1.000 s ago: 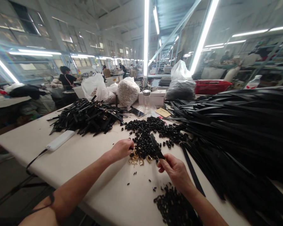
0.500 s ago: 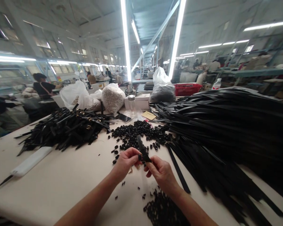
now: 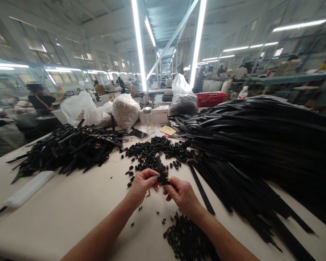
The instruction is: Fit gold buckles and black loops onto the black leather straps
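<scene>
Head view, looking down across a pale worktable [image 3: 81, 214]. Holding a short black strap [image 3: 161, 168] above the middle of the worktable, far end pointing up and away. With the right hand [image 3: 183, 192], gripping the strap's near end between thumb and curled fingers. With the left hand [image 3: 139, 183], pinching at the strap from the left, fingers nearly closed; too small to tell whether also pinching a loop. Just beneath and near, gold buckles [image 3: 147, 193]. Beyond, a spread of black loops [image 3: 152, 150]. At near right, a heap of tiny black pieces [image 3: 187, 237]. At far left, a pile of buckled straps [image 3: 67, 146]; at right, a large mass of long black strips [image 3: 250, 134].
</scene>
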{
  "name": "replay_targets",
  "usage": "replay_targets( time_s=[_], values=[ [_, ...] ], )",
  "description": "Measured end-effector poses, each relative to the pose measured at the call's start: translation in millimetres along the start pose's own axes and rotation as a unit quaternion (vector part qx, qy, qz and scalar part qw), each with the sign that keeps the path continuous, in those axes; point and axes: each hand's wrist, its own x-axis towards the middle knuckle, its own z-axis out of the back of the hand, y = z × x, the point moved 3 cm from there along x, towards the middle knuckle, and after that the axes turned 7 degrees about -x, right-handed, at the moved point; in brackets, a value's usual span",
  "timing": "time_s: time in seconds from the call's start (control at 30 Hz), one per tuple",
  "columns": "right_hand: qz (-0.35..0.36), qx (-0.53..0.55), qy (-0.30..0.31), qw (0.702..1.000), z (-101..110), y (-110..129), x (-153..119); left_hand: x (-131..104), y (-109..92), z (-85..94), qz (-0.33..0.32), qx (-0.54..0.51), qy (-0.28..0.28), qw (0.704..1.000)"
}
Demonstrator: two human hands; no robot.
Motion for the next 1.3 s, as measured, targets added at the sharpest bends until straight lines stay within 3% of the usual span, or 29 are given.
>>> replay_targets(
  time_s=[0.33,0.57,0.73,0.97,1.3],
  values=[
    [0.042,-0.176,0.011,0.983,12,8,-1,2,4,7.7,-0.007,0.092,0.022,0.996],
    [0.012,-0.168,0.043,0.985,13,0,2,-7,-8,-3.5,-0.112,0.164,0.024,0.98],
    [0.038,-0.218,0.049,0.974,14,2,2,-7,-1,-4.8,-0.009,0.13,0.064,0.989],
    [0.049,-0.253,0.07,0.964,15,3,1,-10,0,-9.0,-0.022,0.145,0.184,0.972],
    [0.09,-0.268,0.107,0.953,11,9,-2,-10,-5,-5.9,0.068,0.167,0.209,0.961]
  ],
)
